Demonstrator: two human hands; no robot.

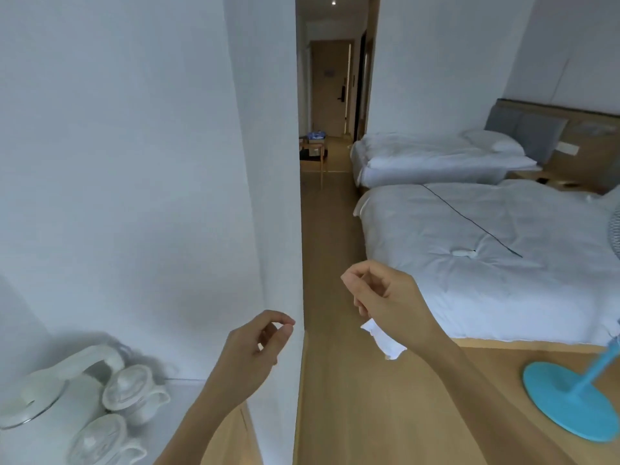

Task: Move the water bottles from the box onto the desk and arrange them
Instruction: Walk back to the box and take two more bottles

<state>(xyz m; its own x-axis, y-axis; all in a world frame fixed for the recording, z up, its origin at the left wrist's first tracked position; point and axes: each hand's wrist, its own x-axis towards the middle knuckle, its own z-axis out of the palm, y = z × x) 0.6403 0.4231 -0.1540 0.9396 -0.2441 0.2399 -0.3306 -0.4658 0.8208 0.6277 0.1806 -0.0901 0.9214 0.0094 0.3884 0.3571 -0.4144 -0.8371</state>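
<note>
No water bottle shows up close. Far down the hallway a box (317, 135) with blue and white contents rests on a wooden stand (313, 156); it is too far away to make out bottles. The white desk (191, 394) is at the lower left. My left hand (258, 344) hovers beside the wall corner, fingers curled, thumb touching the forefinger, holding nothing. My right hand (385, 297) is raised over the floor, fingers curled. A small white crumpled packet (384, 340) sticks out from under its lower fingers.
A white kettle (43, 397) and two lidded white cups (131, 391) stand on the desk. A white wall corner (268, 196) juts out ahead. Two white beds (486, 246) fill the right side, and a blue fan base (567, 401) sits on the wooden floor.
</note>
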